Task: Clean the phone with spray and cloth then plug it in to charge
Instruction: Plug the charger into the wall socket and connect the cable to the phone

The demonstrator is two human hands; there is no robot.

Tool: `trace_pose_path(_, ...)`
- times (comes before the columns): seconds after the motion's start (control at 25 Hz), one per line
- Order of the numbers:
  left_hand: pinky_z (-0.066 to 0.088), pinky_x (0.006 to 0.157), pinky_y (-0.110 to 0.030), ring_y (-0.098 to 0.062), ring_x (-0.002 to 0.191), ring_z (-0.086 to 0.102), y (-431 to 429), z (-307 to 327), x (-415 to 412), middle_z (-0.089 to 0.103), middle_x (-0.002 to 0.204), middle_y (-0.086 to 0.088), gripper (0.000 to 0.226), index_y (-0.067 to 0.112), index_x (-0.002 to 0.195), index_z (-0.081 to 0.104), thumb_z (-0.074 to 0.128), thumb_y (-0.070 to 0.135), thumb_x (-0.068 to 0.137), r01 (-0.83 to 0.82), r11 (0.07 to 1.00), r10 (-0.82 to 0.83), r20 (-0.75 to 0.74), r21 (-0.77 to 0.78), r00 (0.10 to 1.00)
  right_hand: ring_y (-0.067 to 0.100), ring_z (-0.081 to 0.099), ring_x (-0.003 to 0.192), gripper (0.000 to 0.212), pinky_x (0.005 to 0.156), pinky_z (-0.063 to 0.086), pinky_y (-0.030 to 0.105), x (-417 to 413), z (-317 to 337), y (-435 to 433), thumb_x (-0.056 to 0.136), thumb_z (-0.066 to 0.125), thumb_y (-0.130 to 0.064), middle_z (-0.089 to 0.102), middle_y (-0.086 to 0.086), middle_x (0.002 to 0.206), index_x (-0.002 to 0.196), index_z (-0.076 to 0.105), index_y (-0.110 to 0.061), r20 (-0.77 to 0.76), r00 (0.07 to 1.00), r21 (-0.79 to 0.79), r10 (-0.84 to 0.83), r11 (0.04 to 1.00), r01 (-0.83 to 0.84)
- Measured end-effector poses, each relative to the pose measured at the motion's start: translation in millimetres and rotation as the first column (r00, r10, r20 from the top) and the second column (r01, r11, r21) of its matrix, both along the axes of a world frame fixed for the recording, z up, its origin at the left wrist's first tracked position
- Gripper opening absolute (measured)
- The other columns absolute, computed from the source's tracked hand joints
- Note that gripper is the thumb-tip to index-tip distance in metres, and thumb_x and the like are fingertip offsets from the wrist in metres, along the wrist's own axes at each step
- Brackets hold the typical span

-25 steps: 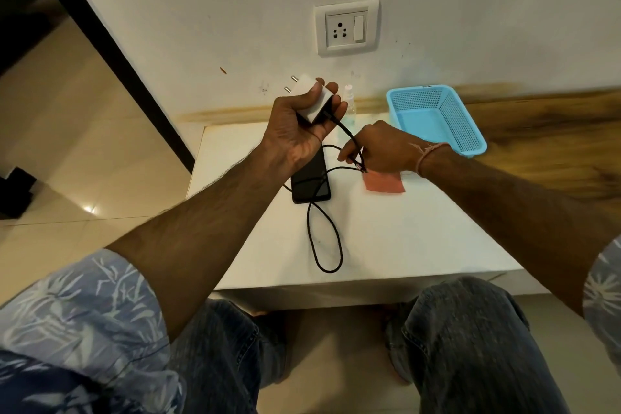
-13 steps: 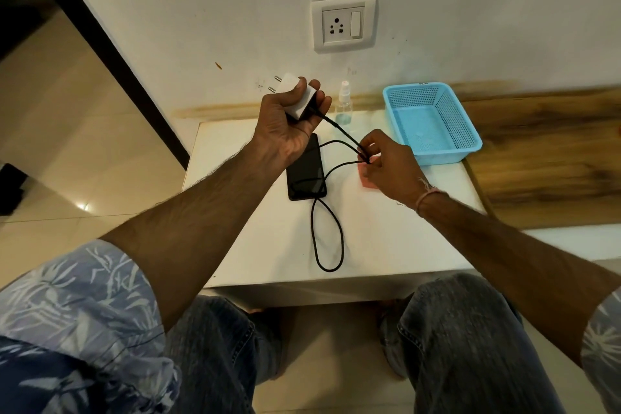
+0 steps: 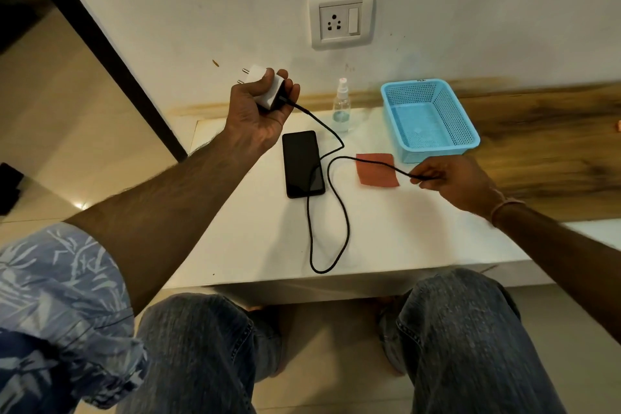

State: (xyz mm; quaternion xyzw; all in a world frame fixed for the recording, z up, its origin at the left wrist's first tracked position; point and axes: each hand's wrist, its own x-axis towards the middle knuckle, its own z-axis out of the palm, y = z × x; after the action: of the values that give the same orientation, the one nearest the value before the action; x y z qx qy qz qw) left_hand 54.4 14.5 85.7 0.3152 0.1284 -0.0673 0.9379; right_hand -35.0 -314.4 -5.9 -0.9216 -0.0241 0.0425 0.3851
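A black phone [image 3: 303, 163] lies face up on the white table [image 3: 268, 245]. A black cable [image 3: 342, 212] runs from its near end, loops toward the front edge and rises to the white charger plug [image 3: 265, 87]. My left hand [image 3: 258, 111] grips that plug above the table's far left, pins pointing left. My right hand [image 3: 453, 181] pinches the cable to the right of the red cloth [image 3: 378, 170]. A small clear spray bottle [image 3: 341, 106] stands by the wall.
A white wall socket with a switch [image 3: 341, 22] sits above the table. A blue plastic basket [image 3: 428, 119] stands at the table's far right, next to a wooden ledge [image 3: 554, 144]. My knees in jeans are under the front edge.
My right hand has slid right along the cable, off the cloth, which now shows fully. The left hand with the plug stayed raised at about the same place.
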Motion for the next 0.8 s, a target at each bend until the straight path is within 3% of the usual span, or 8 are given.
trace_pose_path(0.28, 0.061, 0.076, -0.042, -0.028, 0.074, 0.064, 10, 1, -1, 0.070, 0.089, -0.018, 0.004, -0.004, 0.094, 0.061, 0.058, -0.001, 0.095, 0.012, 0.999, -0.013, 0.013, 0.053, 1.000, 0.023, 0.069, 0.085, 0.028, 0.085, 0.051, 0.031, 3, 4, -59, 0.077, 0.068, 0.010, 0.076, 0.008, 0.088, 0.095, 0.076, -0.009, 0.149, 0.989, -0.311, -0.018, 0.948, 0.065)
trace_pose_path(0.4, 0.061, 0.077, -0.042, -0.028, 0.079, 0.063, 11, -1, -2, 0.069, 0.092, -0.019, 0.011, -0.008, 0.101, 0.062, 0.055, -0.003, 0.095, 0.044, 0.996, -0.045, 0.017, 0.080, 0.999, 0.024, 0.068, 0.086, 0.030, 0.083, 0.051, 0.032, -3, -4, -71, 0.078, 0.067, 0.007, 0.076, 0.007, 0.091, 0.096, 0.077, -0.014, 0.133, 0.989, -0.377, -0.065, 0.920, 0.111)
trace_pose_path(0.56, 0.060, 0.077, -0.041, -0.029, 0.078, 0.065, 6, -7, -7, 0.068, 0.103, -0.018, 0.034, -0.007, 0.127, 0.052, 0.054, -0.006, 0.093, 0.069, 0.993, -0.072, 0.027, 0.091, 0.997, 0.028, 0.062, 0.097, 0.038, 0.088, 0.050, 0.036, 0, -2, -49, 0.070, 0.073, 0.000, 0.073, 0.008, 0.102, 0.105, 0.073, -0.015, 0.111, 0.991, -0.461, -0.074, 0.880, 0.117)
trace_pose_path(0.64, 0.061, 0.075, -0.041, -0.029, 0.079, 0.066, 3, -10, -10, 0.069, 0.105, -0.018, 0.028, -0.007, 0.121, 0.052, 0.054, -0.007, 0.093, 0.081, 0.994, -0.084, 0.032, 0.079, 0.996, 0.030, 0.061, 0.095, 0.032, 0.086, 0.051, 0.042, 4, 10, -19, 0.070, 0.077, -0.008, 0.069, 0.009, 0.101, 0.100, 0.070, -0.014, 0.259, 0.957, -0.338, -0.135, 0.915, 0.220)
trace_pose_path(0.72, 0.061, 0.076, -0.041, -0.030, 0.080, 0.066, 0, -11, -13, 0.069, 0.106, -0.019, 0.018, -0.007, 0.111, 0.055, 0.054, -0.007, 0.093, 0.094, 0.993, -0.096, 0.027, 0.071, 0.995, 0.016, 0.062, 0.078, 0.024, 0.075, 0.050, 0.028, 12, 32, 23, 0.075, 0.077, -0.017, 0.066, 0.002, 0.096, 0.095, 0.066, -0.018, 0.357, 0.915, -0.125, -0.186, 0.961, 0.245)
trace_pose_path(0.8, 0.060, 0.076, -0.041, -0.031, 0.081, 0.066, -5, -11, -18, 0.067, 0.104, -0.020, 0.010, -0.006, 0.103, 0.057, 0.054, -0.007, 0.094, 0.101, 0.993, -0.102, 0.012, 0.065, 0.995, 0.002, 0.060, 0.067, 0.022, 0.066, 0.048, 0.013, 25, 61, 72, 0.079, 0.076, -0.026, 0.066, -0.006, 0.093, 0.097, 0.064, -0.023, 0.319, 0.930, 0.093, -0.179, 0.983, 0.157)
